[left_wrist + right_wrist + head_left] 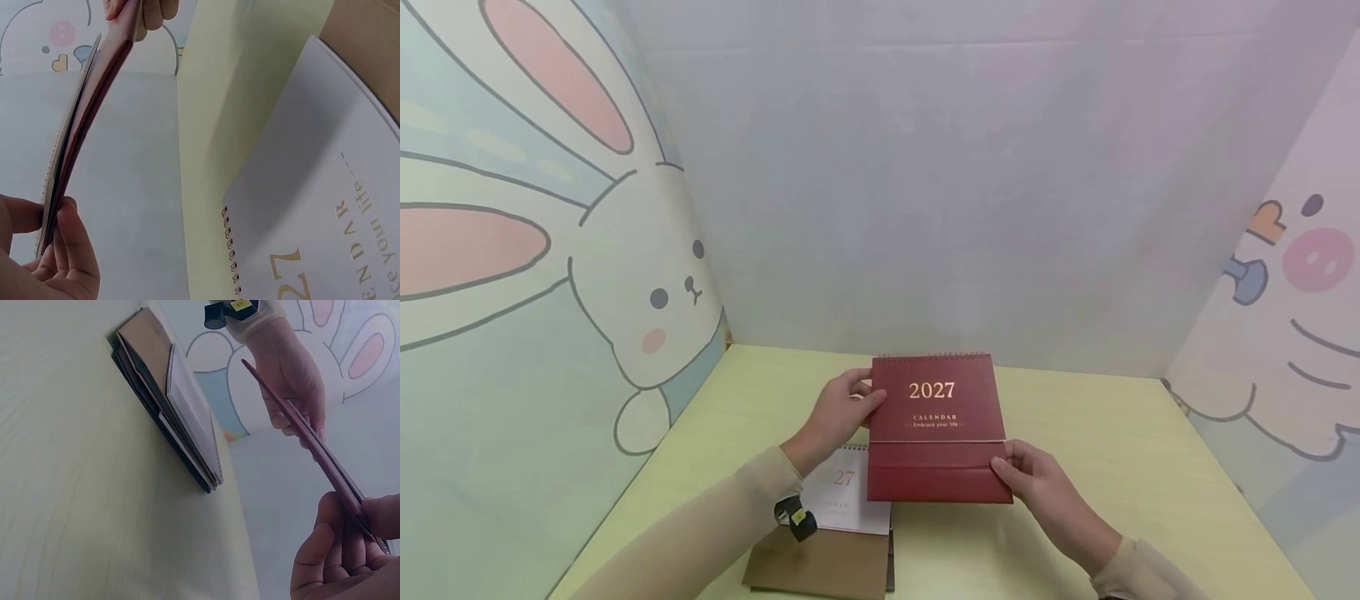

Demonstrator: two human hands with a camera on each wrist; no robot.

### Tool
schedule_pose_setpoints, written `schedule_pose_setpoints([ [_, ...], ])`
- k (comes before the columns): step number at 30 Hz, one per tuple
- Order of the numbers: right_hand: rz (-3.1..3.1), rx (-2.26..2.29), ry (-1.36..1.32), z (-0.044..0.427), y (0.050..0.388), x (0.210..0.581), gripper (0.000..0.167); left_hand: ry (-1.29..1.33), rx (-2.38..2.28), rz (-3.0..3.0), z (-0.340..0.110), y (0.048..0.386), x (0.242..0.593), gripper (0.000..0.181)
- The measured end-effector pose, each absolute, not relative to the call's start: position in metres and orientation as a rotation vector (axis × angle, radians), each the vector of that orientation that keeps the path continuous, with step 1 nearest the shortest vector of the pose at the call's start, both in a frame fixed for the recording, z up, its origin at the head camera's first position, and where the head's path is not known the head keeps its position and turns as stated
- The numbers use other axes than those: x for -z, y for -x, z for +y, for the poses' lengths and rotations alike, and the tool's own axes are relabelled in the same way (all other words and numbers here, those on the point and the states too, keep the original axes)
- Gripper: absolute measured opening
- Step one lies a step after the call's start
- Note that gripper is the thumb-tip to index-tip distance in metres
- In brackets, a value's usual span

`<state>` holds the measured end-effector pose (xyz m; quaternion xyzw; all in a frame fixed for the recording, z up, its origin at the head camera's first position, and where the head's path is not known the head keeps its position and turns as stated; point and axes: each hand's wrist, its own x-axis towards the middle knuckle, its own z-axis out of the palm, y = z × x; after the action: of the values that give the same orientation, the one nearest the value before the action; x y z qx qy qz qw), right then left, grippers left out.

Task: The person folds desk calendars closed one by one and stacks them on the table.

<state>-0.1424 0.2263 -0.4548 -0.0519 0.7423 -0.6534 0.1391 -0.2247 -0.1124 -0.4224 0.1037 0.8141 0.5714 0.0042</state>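
A dark red 2027 desk calendar (936, 400) is held up over the table between both hands, its spiral binding along the top edge. My left hand (838, 417) pinches it at the upper left edge, thumb on the front cover. At the lower right corner my right hand (1052, 492) grips it, thumb in front and fingers behind. From the side, in the left wrist view, the red calendar (94, 94) looks thin and folded nearly flat. Below and left of it lies a white calendar (850, 500) with a brown base, on a stack; the left forearm hides part of it.
Under the white calendar, darker calendars (144, 394) lie stacked on the pale yellow table (1097, 442). A plain pale wall (925, 208) stands at the back. Side panels with a cartoon rabbit (640, 275) and another cartoon figure (1285, 333) flank the table.
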Motion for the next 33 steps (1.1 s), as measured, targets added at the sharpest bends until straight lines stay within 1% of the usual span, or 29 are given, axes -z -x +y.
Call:
schedule_pose_setpoints([
  [4,2.15,1.883,0.143,0.227,0.139,0.454,0.028,-0.337,-1.791,2.538,-0.112,0.224,0.424,0.054],
  [19,2.139,1.889,0.141,0.231,0.137,0.462,0.021,-0.352,-1.78,2.537,-0.109,0.222,0.43,0.054],
  [33,2.127,1.881,0.091,0.234,0.129,0.465,0.02,-0.351,-1.767,2.517,-0.105,0.22,0.434,0.052],
])
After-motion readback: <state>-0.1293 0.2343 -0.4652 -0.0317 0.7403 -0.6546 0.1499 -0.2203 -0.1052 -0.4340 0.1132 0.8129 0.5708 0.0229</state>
